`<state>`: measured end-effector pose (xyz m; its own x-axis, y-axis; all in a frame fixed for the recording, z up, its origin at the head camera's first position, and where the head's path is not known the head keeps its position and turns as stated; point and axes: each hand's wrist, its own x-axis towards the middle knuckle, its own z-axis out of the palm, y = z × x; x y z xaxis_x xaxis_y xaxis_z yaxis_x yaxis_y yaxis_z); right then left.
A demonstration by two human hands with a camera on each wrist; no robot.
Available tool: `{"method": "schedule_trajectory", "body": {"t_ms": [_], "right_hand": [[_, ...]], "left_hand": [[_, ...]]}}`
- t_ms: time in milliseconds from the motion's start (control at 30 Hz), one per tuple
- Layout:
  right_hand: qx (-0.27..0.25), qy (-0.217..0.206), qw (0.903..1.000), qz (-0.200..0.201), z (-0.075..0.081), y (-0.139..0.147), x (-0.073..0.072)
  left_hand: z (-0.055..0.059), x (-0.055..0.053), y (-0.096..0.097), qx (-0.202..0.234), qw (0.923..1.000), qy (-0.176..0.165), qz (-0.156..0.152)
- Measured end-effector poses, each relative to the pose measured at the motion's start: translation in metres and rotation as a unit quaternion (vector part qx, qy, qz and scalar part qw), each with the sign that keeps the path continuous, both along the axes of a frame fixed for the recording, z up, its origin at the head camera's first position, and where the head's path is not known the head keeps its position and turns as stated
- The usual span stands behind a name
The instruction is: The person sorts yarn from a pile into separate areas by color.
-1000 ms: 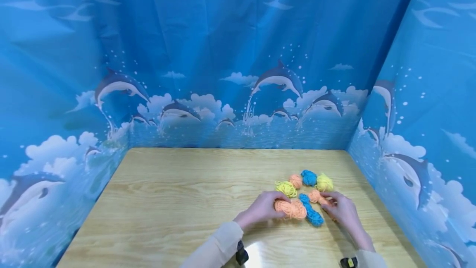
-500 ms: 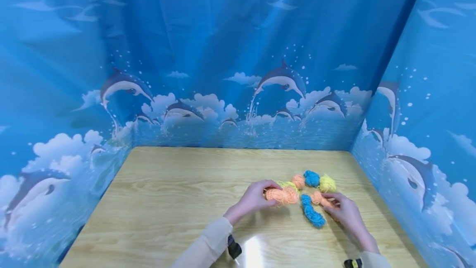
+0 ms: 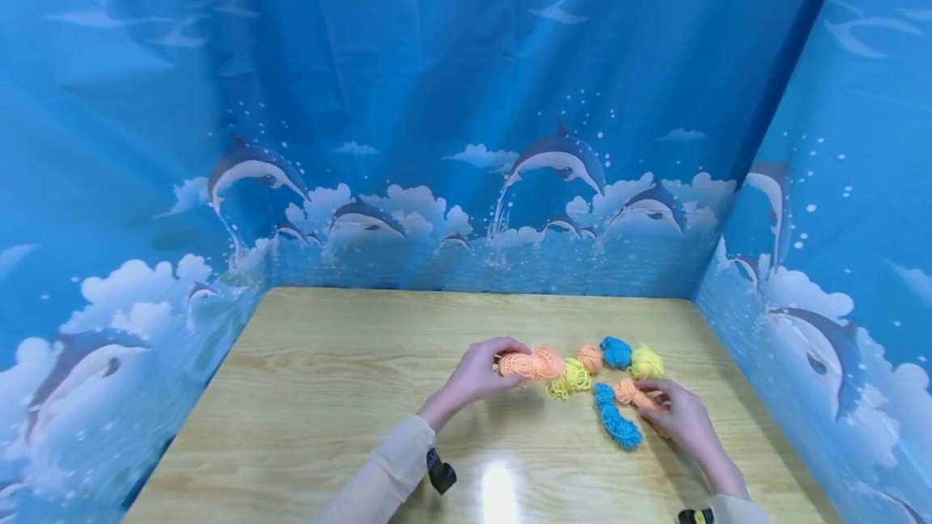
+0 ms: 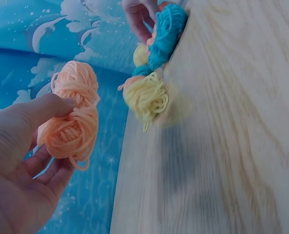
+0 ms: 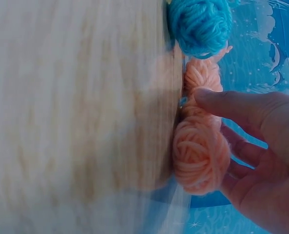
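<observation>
My left hand (image 3: 482, 370) grips a peach yarn skein (image 4: 76, 112), thumb across its narrow middle, held above the table. A yellow yarn bundle (image 3: 570, 379) lies just right of that skein. My right hand (image 3: 683, 415) pinches a second peach skein (image 5: 201, 151), also narrow in the middle, low at the tabletop. Beside it on the left lies a long blue yarn skein (image 3: 617, 417). Behind these sit a small peach yarn ball (image 3: 589, 357), a blue yarn ball (image 3: 616, 352) and a yellow yarn ball (image 3: 646, 362), side by side.
The wooden table (image 3: 349, 395) runs back to a blue curtain (image 3: 437, 103) printed with dolphins, which also hangs along both sides. A bright light reflection lies on the table near the front. Dark wrist cameras (image 3: 440, 471) sit on both wrists.
My left hand has carried its peach skein to the left and back, off the blue skein's side and past the yellow bundle, which now shows fully. The right hand keeps its hold in place.
</observation>
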<state>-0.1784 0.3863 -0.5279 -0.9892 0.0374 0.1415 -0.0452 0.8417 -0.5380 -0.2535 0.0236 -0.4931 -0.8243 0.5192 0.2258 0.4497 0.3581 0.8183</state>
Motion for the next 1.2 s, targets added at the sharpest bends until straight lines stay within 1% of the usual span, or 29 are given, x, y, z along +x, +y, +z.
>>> {"method": "schedule_trajectory", "body": {"t_ms": [67,200,333,500,700,833,967,1200], "right_hand": [[0.001,0.0,1.0,0.002,0.0,0.001,0.0],[0.008,-0.002,1.0,0.004,-0.001,0.002,-0.001],[0.012,-0.004,0.9999,0.005,0.0,0.004,0.0],[0.009,-0.006,0.9999,0.008,0.001,0.004,0.0],[0.008,-0.012,0.9998,0.01,0.001,0.003,-0.003],[0.009,-0.018,0.9998,0.008,0.001,0.002,-0.004],[0.009,-0.028,0.9995,0.006,0.001,0.003,-0.005],[0.007,-0.03,0.9995,0.006,0.001,0.003,-0.004]], "left_hand": [[0.001,-0.002,-0.006,0.0,1.0,0.002,0.009],[0.001,-0.006,-0.019,-0.006,0.9994,-0.004,0.034],[0.001,-0.01,-0.033,0.004,0.9986,-0.01,0.051],[0.0,-0.014,-0.052,0.014,0.9973,-0.009,0.072],[0.0,-0.021,-0.074,0.039,0.9932,-0.019,0.108],[0.004,-0.025,-0.087,0.055,0.9892,-0.029,0.132],[0.007,-0.027,-0.098,0.063,0.9865,-0.029,0.149],[0.001,-0.032,-0.113,0.068,0.9829,-0.025,0.169]]}}
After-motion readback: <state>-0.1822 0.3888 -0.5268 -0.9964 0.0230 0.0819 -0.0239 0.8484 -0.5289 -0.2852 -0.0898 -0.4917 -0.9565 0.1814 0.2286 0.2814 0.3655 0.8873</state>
